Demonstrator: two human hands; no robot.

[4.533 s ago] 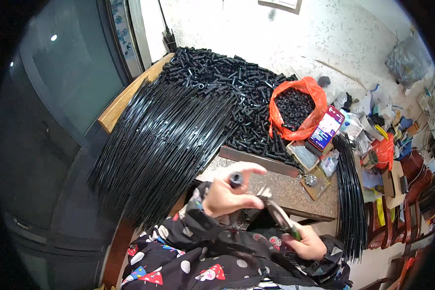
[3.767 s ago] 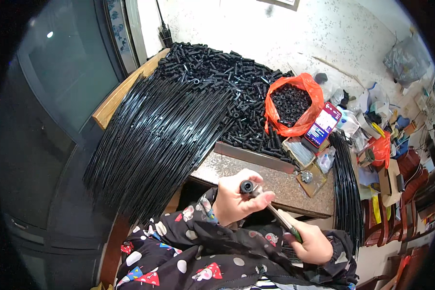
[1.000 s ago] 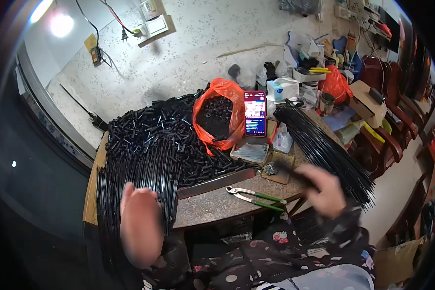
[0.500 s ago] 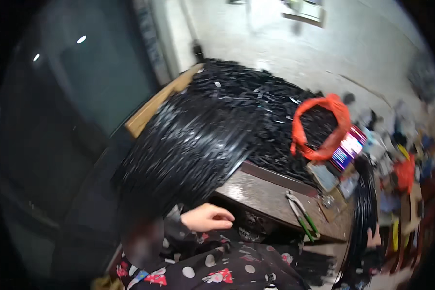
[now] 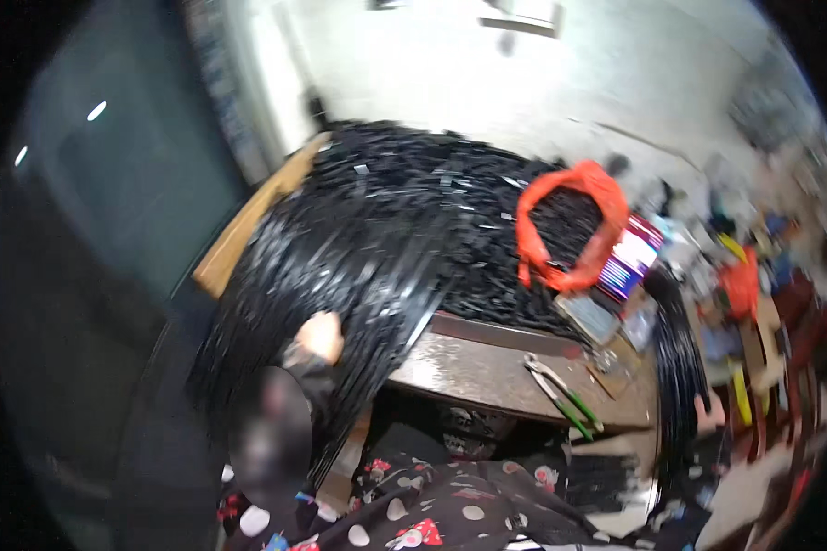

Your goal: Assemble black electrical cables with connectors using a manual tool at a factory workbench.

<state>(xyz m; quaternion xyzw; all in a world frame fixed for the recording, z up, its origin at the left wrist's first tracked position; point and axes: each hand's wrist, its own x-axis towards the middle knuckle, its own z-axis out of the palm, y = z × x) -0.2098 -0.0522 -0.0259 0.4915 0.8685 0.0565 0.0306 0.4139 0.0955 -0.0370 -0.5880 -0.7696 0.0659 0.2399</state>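
Note:
A wide spread of long, shiny black strips (image 5: 340, 266) covers the left of the table and hangs over its near edge. Over these strips is my left hand (image 5: 322, 338), its fingers curled downward and smeared by motion, so I cannot tell whether it grips any. At the far right my right hand (image 5: 709, 410) is closed at the side of a hanging bundle of long black strips (image 5: 675, 358); part of the hand is hidden. Pliers with green handles (image 5: 560, 397) lie open near the table's front edge.
Short black pieces (image 5: 487, 266) are heaped at the back, with a red plastic bag (image 5: 616, 207) rolled open among them. Beside it a lit phone (image 5: 631, 260) leans. A wooden board (image 5: 257, 216) borders the left side. Assorted clutter (image 5: 740, 266) fills the far right.
My left hand has moved from in front of my lap up and left onto the long strips. My right hand stays by the bundle. The whole view has shifted a little.

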